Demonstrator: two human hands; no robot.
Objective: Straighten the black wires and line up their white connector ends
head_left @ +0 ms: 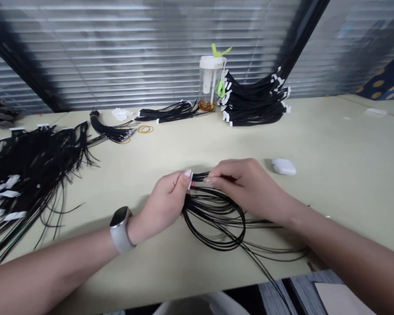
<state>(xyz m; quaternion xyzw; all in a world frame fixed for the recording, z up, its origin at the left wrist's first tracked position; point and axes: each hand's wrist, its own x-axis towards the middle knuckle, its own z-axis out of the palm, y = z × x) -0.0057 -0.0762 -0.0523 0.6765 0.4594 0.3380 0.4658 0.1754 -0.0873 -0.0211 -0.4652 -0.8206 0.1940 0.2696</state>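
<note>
Thin black cables [213, 205] run in a loose looped bundle between my two hands, low over the table. My left hand [169, 197], with a grey watch on its wrist, is closed round the bundle's left end. A small white piece [190, 179], perhaps a connector, shows beside that thumb. Just to the right, my right hand [246, 186] pinches several of the cables near the white piece. Its fingertips partly hide the strands there. Loose cable ends trail right beneath my right forearm and over the table's front edge.
A big heap of black cables [36, 162] lies at left. Along the back are a tied bundle [108, 127], rubber bands [145, 129], flat cables [170, 111], a drink bottle [210, 83] and stacked bundles [254, 100]. A white earbud case [283, 166] sits right of my hand.
</note>
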